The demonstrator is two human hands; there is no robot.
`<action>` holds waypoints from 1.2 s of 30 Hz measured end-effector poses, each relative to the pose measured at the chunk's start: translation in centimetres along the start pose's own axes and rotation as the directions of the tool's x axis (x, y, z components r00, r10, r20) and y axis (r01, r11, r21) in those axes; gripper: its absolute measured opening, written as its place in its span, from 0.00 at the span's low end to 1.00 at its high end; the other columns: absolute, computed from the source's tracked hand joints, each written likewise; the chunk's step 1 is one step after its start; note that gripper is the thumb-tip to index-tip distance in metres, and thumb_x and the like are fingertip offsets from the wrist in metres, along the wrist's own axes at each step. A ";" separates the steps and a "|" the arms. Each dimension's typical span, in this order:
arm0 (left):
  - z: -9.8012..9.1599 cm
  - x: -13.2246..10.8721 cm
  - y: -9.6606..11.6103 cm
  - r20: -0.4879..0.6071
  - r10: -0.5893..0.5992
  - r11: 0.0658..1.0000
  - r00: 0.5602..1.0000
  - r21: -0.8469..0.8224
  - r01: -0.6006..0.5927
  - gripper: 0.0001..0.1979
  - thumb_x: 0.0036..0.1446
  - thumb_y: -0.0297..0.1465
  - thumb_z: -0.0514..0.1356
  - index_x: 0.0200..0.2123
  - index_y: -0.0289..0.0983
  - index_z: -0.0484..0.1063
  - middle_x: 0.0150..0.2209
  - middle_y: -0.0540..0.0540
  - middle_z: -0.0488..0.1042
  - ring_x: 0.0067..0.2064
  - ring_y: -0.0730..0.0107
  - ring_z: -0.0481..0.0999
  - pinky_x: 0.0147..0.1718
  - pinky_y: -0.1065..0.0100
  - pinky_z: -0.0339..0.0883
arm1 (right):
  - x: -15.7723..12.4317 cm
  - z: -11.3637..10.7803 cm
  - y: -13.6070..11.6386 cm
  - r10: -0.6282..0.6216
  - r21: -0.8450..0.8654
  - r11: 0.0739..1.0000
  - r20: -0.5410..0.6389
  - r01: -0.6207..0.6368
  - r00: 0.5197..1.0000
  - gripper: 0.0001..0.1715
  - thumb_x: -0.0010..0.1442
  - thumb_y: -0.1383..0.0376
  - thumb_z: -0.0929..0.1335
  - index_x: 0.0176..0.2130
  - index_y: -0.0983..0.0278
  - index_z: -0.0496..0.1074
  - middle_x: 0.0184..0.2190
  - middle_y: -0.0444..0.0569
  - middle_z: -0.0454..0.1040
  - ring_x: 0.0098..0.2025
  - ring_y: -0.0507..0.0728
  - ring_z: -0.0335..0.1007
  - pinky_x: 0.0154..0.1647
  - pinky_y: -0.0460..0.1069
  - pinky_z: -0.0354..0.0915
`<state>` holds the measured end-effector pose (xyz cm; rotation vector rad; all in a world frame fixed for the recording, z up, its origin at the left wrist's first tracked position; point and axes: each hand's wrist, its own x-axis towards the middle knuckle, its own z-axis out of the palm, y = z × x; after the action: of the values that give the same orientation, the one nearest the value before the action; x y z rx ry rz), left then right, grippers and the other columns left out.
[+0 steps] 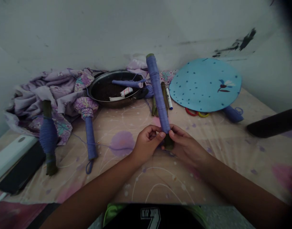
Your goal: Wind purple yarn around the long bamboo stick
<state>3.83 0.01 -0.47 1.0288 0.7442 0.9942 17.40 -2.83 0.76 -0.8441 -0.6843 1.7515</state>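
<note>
Purple thread (157, 92) wraps the stick (169, 143), pinched low down by the left hand (148, 140) and right hand (184, 140), with a thread-wound spindle (48, 136) at their nine o'clock.

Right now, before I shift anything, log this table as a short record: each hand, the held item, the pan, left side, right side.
Left grip: pinching the purple-wrapped stick near its lower end
Right grip: on the same stick, opposite side
Held item: raised, top leaning left, dark bare lower end
Pan: black pan behind, with a white piece marked in red
Left side: thread-wound spool, purple handle, black phone
Right side: blue dotted disc, dark object I can't identify
</note>
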 end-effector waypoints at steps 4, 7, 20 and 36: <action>-0.1 0.0 -0.3 -0.028 -0.035 0.999 0.999 0.002 0.035 0.18 0.45 0.39 0.66 0.33 0.36 0.62 0.25 0.54 0.63 0.25 0.80 0.65 0.20 0.75 0.67 | 0.3 -0.4 0.4 0.000 0.020 1.000 0.046 -0.001 0.999 0.08 0.55 0.60 0.69 0.36 0.60 0.70 0.32 0.45 0.67 0.32 0.50 0.63 0.31 0.47 0.64; -0.3 0.1 -0.5 -0.041 -0.016 1.000 0.999 0.016 0.016 0.20 0.46 0.38 0.65 0.37 0.38 0.60 0.23 0.57 0.58 0.25 0.79 0.65 0.22 0.75 0.65 | 0.3 -0.4 0.4 -0.012 0.015 1.000 0.005 0.012 1.000 0.10 0.54 0.59 0.69 0.37 0.60 0.70 0.32 0.44 0.66 0.30 0.49 0.62 0.27 0.45 0.62; -1.5 0.4 0.8 0.160 0.000 0.971 0.987 0.237 -0.039 0.23 0.50 0.40 0.62 0.48 0.35 0.68 0.23 0.54 0.60 0.24 0.79 0.63 0.23 0.74 0.54 | -0.2 -0.4 0.0 0.024 -0.065 0.998 0.090 -0.018 0.996 0.14 0.55 0.56 0.69 0.36 0.63 0.69 0.27 0.45 0.67 0.26 0.49 0.62 0.23 0.44 0.59; -2.0 0.7 1.3 0.191 0.045 0.910 0.981 0.398 -0.119 0.18 0.54 0.39 0.58 0.43 0.32 0.70 0.22 0.51 0.65 0.23 0.78 0.63 0.21 0.76 0.55 | -0.5 0.4 0.1 0.012 -0.115 0.993 -0.019 -0.014 1.000 0.15 0.52 0.58 0.71 0.36 0.64 0.67 0.28 0.44 0.64 0.28 0.48 0.58 0.24 0.44 0.56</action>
<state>1.97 1.57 -0.04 1.5044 0.7820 0.8194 17.12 -3.33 1.08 -0.9437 -0.7753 1.7274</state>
